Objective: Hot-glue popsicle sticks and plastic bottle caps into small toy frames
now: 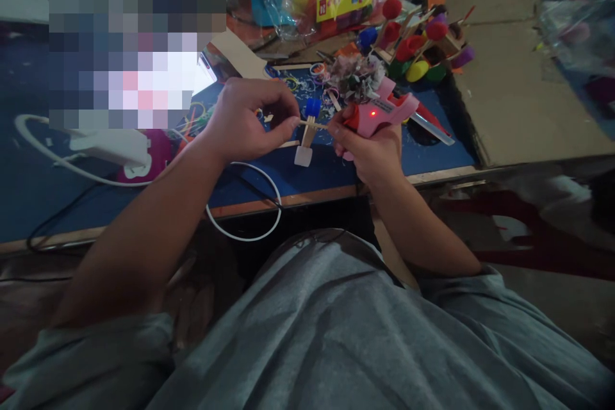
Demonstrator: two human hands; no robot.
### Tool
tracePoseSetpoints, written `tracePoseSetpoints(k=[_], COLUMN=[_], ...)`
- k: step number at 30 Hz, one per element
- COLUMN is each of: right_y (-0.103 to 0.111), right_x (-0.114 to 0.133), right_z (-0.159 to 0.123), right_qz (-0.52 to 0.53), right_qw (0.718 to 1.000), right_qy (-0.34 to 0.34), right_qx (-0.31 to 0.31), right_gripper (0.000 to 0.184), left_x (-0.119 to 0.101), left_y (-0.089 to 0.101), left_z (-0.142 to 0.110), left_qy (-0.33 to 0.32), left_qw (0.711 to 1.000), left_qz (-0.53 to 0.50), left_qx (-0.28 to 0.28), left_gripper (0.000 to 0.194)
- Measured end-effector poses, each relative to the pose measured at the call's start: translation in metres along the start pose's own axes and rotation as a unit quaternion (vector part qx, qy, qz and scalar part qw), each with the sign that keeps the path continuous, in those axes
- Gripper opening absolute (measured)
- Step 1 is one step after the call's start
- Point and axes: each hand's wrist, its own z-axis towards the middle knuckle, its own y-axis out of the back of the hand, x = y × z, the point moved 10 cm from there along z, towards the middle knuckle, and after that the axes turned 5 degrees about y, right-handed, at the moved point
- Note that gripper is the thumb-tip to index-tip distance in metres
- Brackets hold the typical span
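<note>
Stick (313, 123) between both hands, left fingers (294, 123) pinching one end, right fingers (334, 126) the other

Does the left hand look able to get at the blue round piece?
Probably yes: the blue round piece sits close to the left hand, nothing visibly between, though it holds a thin stick.
</note>
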Motion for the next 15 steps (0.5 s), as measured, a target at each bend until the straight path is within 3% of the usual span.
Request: tracePoseSetpoints(k=[7, 15], right_y=[0.0005, 0.0019], right_x=[0.0008, -0.0017], right_z=[0.0001, -0.0002], right_qz=[0.000, -0.003], right_qw=[1.000, 1.000], right_qy=[-0.014, -0.015], right_qx=[0.000, -0.002], right_gripper=[0.057, 0.056], left_x=[0.0040, 0.0045], left_y=[-0.0014, -0.0015], left_z=[0.0003, 0.0006], left_qy=[0.024, 0.018], left_qw=[0.999, 1.000], left_qz=[0.014, 0.006], left_qx=[0.026, 0.019], left_gripper=[0.005, 0.006])
